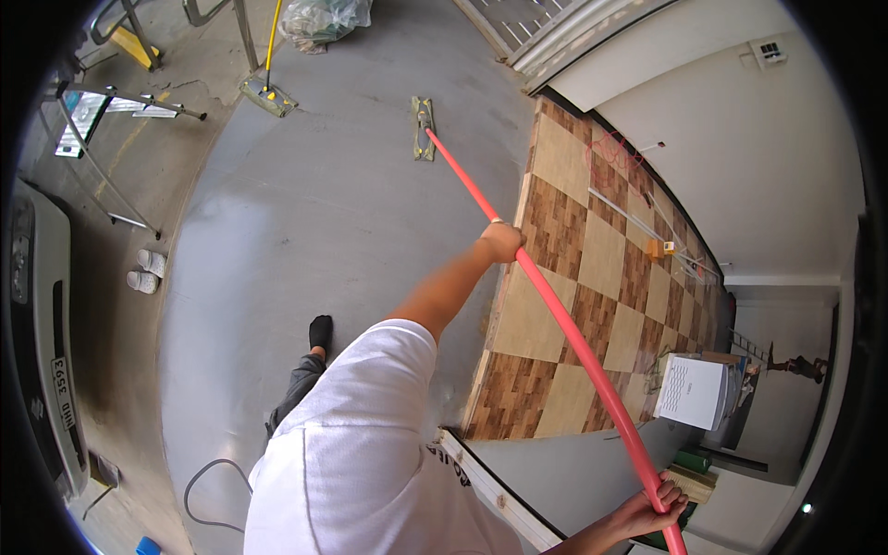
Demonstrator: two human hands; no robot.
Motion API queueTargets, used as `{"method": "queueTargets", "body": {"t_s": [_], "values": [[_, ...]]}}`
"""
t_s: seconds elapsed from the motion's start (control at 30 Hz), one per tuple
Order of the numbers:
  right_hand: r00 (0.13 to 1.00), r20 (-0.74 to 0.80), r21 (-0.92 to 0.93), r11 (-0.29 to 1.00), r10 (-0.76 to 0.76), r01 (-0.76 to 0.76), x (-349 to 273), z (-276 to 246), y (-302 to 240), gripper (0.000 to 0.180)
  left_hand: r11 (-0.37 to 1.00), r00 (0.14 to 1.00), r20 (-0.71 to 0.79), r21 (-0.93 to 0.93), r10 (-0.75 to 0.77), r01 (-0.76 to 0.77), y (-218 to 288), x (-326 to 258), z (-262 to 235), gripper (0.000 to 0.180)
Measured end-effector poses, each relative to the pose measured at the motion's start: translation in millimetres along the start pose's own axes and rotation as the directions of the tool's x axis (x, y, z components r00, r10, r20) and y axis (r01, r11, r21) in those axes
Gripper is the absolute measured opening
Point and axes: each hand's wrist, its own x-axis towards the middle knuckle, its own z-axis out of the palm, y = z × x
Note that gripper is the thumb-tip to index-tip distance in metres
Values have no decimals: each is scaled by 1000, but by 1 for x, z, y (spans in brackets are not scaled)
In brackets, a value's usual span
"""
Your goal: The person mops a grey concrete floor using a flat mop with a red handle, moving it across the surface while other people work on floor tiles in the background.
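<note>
A flat mop with a long red handle [578, 342] runs diagonally from the lower right up to its greenish, rectangular head [423, 129], which lies on the smooth grey floor [305, 185]. Partway along the handle, my left hand [502, 240] is wrapped round it with the arm stretched forward. My right hand [652, 509] grips the same handle near its end, at the lower right. My black-socked foot [320, 331] shows on the grey floor, left of my white sleeve.
Another flat mop [268, 95], with a yellow handle, stands at the far left beside a plastic bag [326, 18]. Metal frames, pale clogs [146, 270] and a parked vehicle [42, 333] line the left. A raised checkered tile platform [592, 277] borders the right, with a white box [689, 390].
</note>
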Motion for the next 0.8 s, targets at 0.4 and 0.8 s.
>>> {"method": "queueTargets", "body": {"t_s": [0.4, 0.8], "values": [[976, 147, 39, 987, -162, 158, 53, 140, -46, 26, 959, 962, 7, 88, -272, 270, -5, -207, -183, 32], [853, 393, 218, 866, 344, -450, -51, 119, 108, 16, 754, 811, -35, 345, -585, 559, -146, -362, -208, 21]]}}
